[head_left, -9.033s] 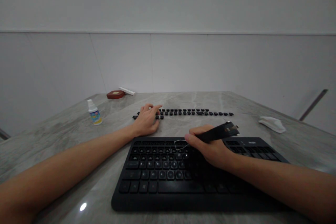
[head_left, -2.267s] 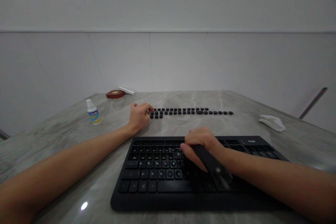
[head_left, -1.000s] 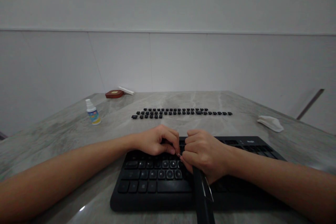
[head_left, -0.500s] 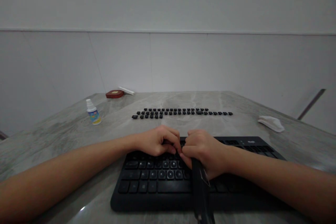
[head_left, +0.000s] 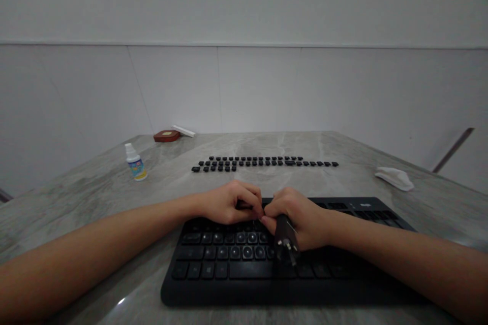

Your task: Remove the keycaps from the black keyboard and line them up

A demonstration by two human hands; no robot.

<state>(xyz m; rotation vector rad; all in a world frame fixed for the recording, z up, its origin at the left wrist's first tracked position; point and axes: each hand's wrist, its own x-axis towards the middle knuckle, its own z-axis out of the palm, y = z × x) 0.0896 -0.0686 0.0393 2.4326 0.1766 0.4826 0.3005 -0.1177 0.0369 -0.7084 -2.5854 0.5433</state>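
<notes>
Showing, at the left, a small white bottle (head_left: 135, 163) upright on the grey marbled table (head_left: 87, 177), with blue and yellow on its label. Showing farther back, near the pale wall (head_left: 171, 91), a reddish-brown case (head_left: 166, 136), with a white strip (head_left: 183, 131) slanted just beside it. Holding the left hand (head_left: 231, 203) over the upper left part of a black keyboard (head_left: 213, 289), with the bare forearm stretched across from the left edge. Curling the left fingers well inward, with the thumb close to the forefinger and the tips right up by those of the other hand. Cannot tell of anything small pinched there, nor of contact with the keys underneath. Laying the keyboard flat in the near middle of the table, under both hands, with pale rings on some of its keys. Spreading loose black keys (head_left: 261, 163) in uneven rows beyond the hands, well clear of the keyboard's far edge. Closing the right hand (head_left: 301, 218), over the keyboard's middle, around a dark tool (head_left: 285, 238) with metal prongs pointing toward the near side. Hiding the tool's other end behind the fingers. Leaving a crumpled white cloth (head_left: 394, 177) at the far right, well apart from the right hand.
</notes>
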